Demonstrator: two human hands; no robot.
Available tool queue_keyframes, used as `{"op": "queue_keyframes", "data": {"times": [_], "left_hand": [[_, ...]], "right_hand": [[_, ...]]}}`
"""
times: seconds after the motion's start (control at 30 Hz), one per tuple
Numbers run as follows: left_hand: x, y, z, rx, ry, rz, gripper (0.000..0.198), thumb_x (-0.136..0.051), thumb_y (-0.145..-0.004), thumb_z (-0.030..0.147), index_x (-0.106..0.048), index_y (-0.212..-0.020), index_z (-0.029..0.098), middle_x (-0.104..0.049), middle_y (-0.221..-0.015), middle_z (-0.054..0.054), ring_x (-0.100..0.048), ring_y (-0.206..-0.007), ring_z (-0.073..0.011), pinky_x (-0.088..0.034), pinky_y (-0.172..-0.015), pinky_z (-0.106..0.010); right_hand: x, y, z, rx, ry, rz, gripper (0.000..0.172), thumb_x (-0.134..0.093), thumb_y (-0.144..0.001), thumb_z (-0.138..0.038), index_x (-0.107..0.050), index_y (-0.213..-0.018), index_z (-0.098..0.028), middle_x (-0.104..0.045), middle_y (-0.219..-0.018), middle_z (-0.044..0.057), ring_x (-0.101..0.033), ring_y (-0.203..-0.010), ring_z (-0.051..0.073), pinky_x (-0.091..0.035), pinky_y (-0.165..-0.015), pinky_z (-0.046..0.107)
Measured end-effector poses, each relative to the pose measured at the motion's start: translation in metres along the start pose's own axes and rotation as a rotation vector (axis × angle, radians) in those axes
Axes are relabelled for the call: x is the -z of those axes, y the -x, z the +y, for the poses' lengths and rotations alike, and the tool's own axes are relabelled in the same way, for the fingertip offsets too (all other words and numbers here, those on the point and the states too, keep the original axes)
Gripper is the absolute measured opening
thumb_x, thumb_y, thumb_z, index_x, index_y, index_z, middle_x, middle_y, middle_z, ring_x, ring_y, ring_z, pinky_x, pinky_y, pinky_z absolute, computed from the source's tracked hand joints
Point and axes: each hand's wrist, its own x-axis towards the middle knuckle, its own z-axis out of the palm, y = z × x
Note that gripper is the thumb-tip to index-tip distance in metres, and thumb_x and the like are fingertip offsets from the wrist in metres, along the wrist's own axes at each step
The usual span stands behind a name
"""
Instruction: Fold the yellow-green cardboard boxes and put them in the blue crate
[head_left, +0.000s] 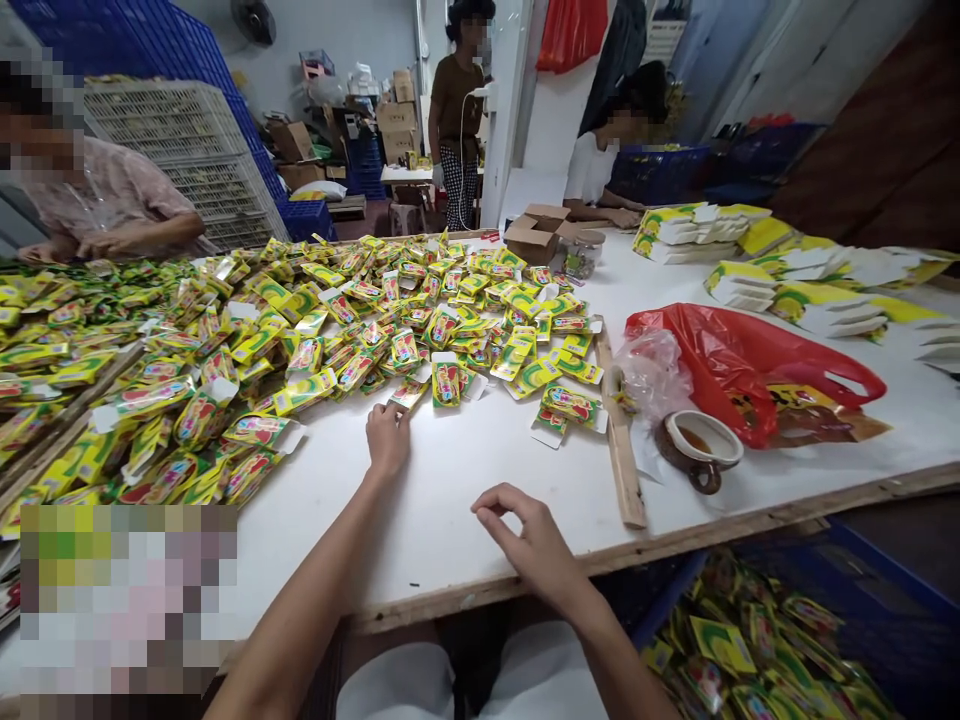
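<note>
My left hand (388, 438) reaches forward over the white tabletop, fingers closed on the near end of a small yellow-green box (409, 393) at the front of a heap. Nearer the table's front edge hovers my right hand (527, 535), thumb and forefinger brought together in a loop with nothing visible between them. A heap of small printed cartons (360, 320), yellow and green with red, spreads ahead and to the left; several have white flaps standing open. One upright carton (445, 380) with a raised white flap stands just right of my left hand.
Wooden strips (621, 440) border the work area. Right of them are a red plastic bag (720, 350), a brown mug (701, 445) and stacked flat cartons (697, 235). A blue crate (885, 590) below holds filled-looking cartons. Other people sit at left and back right; one stands behind.
</note>
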Motion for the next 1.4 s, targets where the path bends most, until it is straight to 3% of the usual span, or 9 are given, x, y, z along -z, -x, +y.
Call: {"op": "queue_keyframes", "data": {"times": [0.17, 0.3, 0.4, 0.53, 0.63, 0.8, 1.17, 1.3, 1.4], "left_hand": [[0.035, 0.023, 0.010, -0.052, 0.073, -0.027, 0.014, -0.046, -0.082, 0.023, -0.059, -0.085, 0.020, -0.050, -0.086, -0.005, -0.055, -0.085, -0.0215, -0.047, -0.076, -0.035], [0.084, 0.068, 0.017, -0.179, 0.129, -0.186, 0.013, -0.045, -0.086, 0.026, -0.058, -0.087, 0.023, -0.052, -0.097, -0.006, -0.055, -0.090, -0.0213, -0.048, -0.077, -0.034], [0.099, 0.091, 0.023, -0.276, 0.199, -0.292, 0.015, -0.044, -0.089, 0.025, -0.058, -0.087, 0.023, -0.050, -0.107, -0.008, -0.052, -0.100, -0.0225, -0.045, -0.084, -0.036], [0.085, 0.109, 0.033, -0.237, 0.412, -0.357, 0.016, -0.041, -0.090, 0.024, -0.056, -0.087, 0.022, -0.053, -0.106, -0.009, -0.053, -0.101, -0.0215, -0.045, -0.085, -0.034], [0.070, 0.126, 0.040, -0.019, 0.614, -0.356, 0.013, -0.041, -0.091, 0.028, -0.052, -0.095, 0.022, -0.058, -0.098, -0.007, -0.058, -0.090, -0.0191, -0.047, -0.078, -0.031], [0.059, 0.155, 0.050, 0.239, 0.826, -0.193, 0.018, -0.045, -0.090, 0.034, -0.043, -0.105, 0.024, -0.060, -0.097, -0.003, -0.059, -0.088, -0.0167, -0.048, -0.076, -0.029], [0.078, 0.155, 0.031, 0.268, 0.816, -0.419, 0.025, -0.059, -0.081, 0.036, -0.060, -0.100, 0.019, -0.070, -0.089, -0.004, -0.064, -0.081, -0.0194, -0.050, -0.072, -0.028], [0.075, 0.146, 0.023, 0.299, 0.850, -0.350, 0.020, -0.065, -0.076, 0.034, -0.066, -0.087, 0.017, -0.068, -0.103, -0.007, -0.061, -0.099, -0.0223, -0.048, -0.086, -0.030], [0.069, 0.145, 0.028, 0.307, 0.952, -0.286, 0.024, -0.067, -0.075, 0.031, -0.062, -0.096, 0.020, -0.069, -0.098, -0.006, -0.062, -0.096, -0.0206, -0.048, -0.086, -0.031]], "right_hand": [[0.001, 0.004, 0.015, -0.027, -0.013, 0.061, 0.016, -0.050, -0.089, -0.026, -0.064, -0.084, -0.021, -0.066, -0.085, 0.004, -0.059, -0.082, 0.019, -0.045, -0.076, 0.030], [0.002, -0.001, 0.027, 0.001, 0.016, 0.189, 0.014, -0.052, -0.087, -0.027, -0.065, -0.089, -0.023, -0.061, -0.111, 0.008, -0.053, -0.108, 0.025, -0.039, -0.094, 0.039], [-0.012, -0.009, 0.027, -0.003, 0.002, 0.190, 0.019, -0.056, -0.084, -0.028, -0.062, -0.102, -0.025, -0.055, -0.124, 0.008, -0.045, -0.120, 0.027, -0.033, -0.102, 0.044], [-0.040, -0.012, 0.030, -0.124, -0.253, 0.004, 0.029, -0.056, -0.082, -0.024, -0.050, -0.111, -0.025, -0.061, -0.107, 0.005, -0.063, -0.086, 0.019, -0.048, -0.081, 0.035], [-0.051, -0.010, 0.037, -0.173, -0.382, 0.066, 0.027, -0.055, -0.079, -0.020, -0.046, -0.105, -0.023, -0.061, -0.094, 0.003, -0.060, -0.068, 0.013, -0.049, -0.069, 0.029], [-0.044, -0.009, 0.038, -0.071, -0.384, 0.191, 0.016, -0.058, -0.080, -0.023, -0.049, -0.093, -0.021, -0.060, -0.086, 0.002, -0.057, -0.075, 0.015, -0.046, -0.070, 0.026], [-0.056, -0.008, 0.024, -0.029, -0.242, -0.013, 0.011, -0.052, -0.086, -0.023, -0.061, -0.088, -0.018, -0.065, -0.083, 0.001, -0.060, -0.078, 0.016, -0.047, -0.074, 0.026], [-0.056, -0.018, 0.022, -0.003, -0.137, -0.002, 0.012, -0.052, -0.084, -0.018, -0.061, -0.076, -0.017, -0.064, -0.076, 0.001, -0.059, -0.074, 0.016, -0.045, -0.070, 0.026], [-0.051, -0.018, 0.024, -0.001, -0.194, 0.020, 0.013, -0.052, -0.083, -0.015, -0.059, -0.093, -0.019, -0.064, -0.078, 0.000, -0.060, -0.073, 0.015, -0.047, -0.070, 0.026]]}}
